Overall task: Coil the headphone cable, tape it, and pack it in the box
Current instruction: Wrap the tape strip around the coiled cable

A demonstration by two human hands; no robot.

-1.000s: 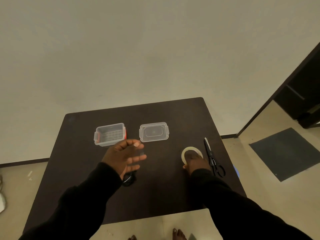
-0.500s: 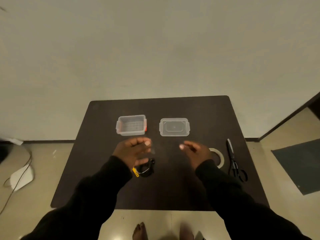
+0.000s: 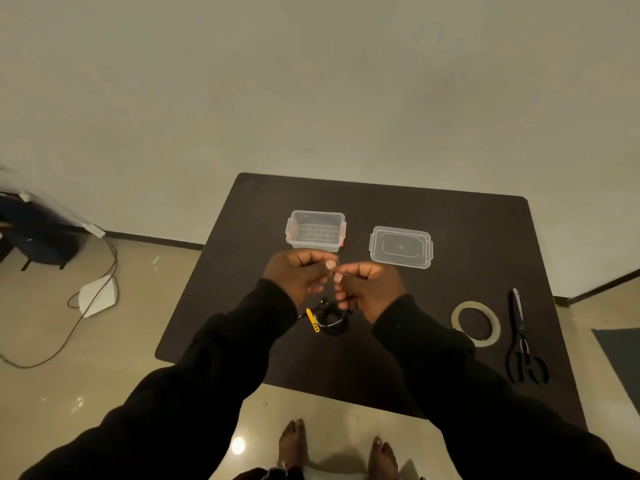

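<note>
Fingertips [image 3: 330,264] of both hands pinched together over the middle of the table, thumbs nearly touching; whatever sits between them, perhaps a scrap of tape, too small to tell.

Then by size:

Dark table [image 3: 467,230], carrying everything.
Left hand [image 3: 299,271] and right hand [image 3: 372,284], raised above the surface, fingers curled closed.
Clear box [image 3: 315,231], open, toward the far-left corner.
Lid [image 3: 400,247], flat, just beside the box toward the right edge.
Scissors [image 3: 523,341], along the right edge.
Tape roll [image 3: 475,323], just beside the scissors, inward.
Headphone cable [image 3: 330,320], a loose black bundle with a yellow tag, on the table below the hands, toward the near edge, apart from the fingers.

Judged step: readying tape for the bundle. Best done by keeping the strip taut and unfolded between the pinches, then gathering the loops tight before wrapping across them, clear of the tag. Risk: tape sticking to itself, or loops springing loose.
</note>
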